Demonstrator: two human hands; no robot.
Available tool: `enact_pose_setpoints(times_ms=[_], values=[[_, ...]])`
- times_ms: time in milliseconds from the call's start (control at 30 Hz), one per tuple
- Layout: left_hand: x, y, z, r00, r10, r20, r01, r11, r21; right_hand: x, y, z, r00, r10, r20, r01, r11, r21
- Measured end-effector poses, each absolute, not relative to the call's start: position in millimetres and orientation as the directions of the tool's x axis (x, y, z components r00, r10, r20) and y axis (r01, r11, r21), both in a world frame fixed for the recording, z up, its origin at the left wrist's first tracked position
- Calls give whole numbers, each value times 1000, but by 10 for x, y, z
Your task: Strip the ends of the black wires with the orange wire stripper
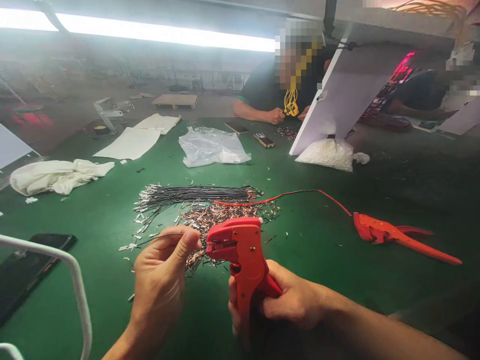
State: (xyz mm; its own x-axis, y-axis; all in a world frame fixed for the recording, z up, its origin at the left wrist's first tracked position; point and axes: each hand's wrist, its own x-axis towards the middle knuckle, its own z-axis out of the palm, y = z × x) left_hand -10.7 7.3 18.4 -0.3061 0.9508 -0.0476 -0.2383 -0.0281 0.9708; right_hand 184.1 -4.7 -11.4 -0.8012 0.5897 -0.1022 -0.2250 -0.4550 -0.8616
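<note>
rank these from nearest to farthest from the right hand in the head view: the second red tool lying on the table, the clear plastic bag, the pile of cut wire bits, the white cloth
From the right hand, which grips a red wire stripper:
1. Pile of cut wire bits, just ahead and to the left.
2. Second red tool, lying off to the right.
3. Clear plastic bag, farther back, centre.
4. White cloth, far left edge.

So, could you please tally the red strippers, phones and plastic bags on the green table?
Red strippers: 2, one in the right hand at, one lying at
Phones: 3
Plastic bags: 2
Total: 7
</note>
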Motion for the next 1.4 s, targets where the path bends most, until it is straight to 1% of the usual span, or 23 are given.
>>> enact_pose_setpoints(times_ms=[133, 200, 300, 533, 733, 933, 1067, 1200, 1300, 1400], values=[[-113, 67, 159, -300, 952, -66, -244, -9, 970, 1843, -36, -131, -783, 620, -49, -233, -366, -901], [-119, 66, 148, -294, 953, -68, -248, -8, 969, 1846, -38, -137, -784, 619, -38, -229, -347, -910], [-120, 66, 144, -292, 955, -58, -244, -16, 970, 1847, -48, -138, -786, 617, -41, -228, -351, -908], [-106, 60, 154, -281, 959, -23, -201, -36, 979, 1853, -64, -117, -753, 655, -71, -216, -347, -913], [-131, 48, 124, -261, 965, -32, -166, -12, 986, 1847, -94, -124, -734, 670, -111, -185, -354, -917], [-132, 42, 88, -233, 972, -32, -170, -8, 985, 1859, -94, -116, -671, 733, -116, -185, -317, -930], [-120, 60, 82, -207, 978, -11, -160, -23, 987, 1880, -72, -161, -618, 769, -164, -198, -354, -914], [-121, 83, 83, -205, 979, 0, -160, -33, 986, 1900, -38, -190, -646, 742, -177, -204, -392, -897], [-125, 89, 94, -242, 970, -28, -178, -16, 984, 1905, -18, -164, -692, 707, -146, -221, -400, -890], [-112, 82, 119, -271, 959, -80, -249, 11, 968, 1906, -14, -125, -730, 676, -95, -242, -386, -890]])
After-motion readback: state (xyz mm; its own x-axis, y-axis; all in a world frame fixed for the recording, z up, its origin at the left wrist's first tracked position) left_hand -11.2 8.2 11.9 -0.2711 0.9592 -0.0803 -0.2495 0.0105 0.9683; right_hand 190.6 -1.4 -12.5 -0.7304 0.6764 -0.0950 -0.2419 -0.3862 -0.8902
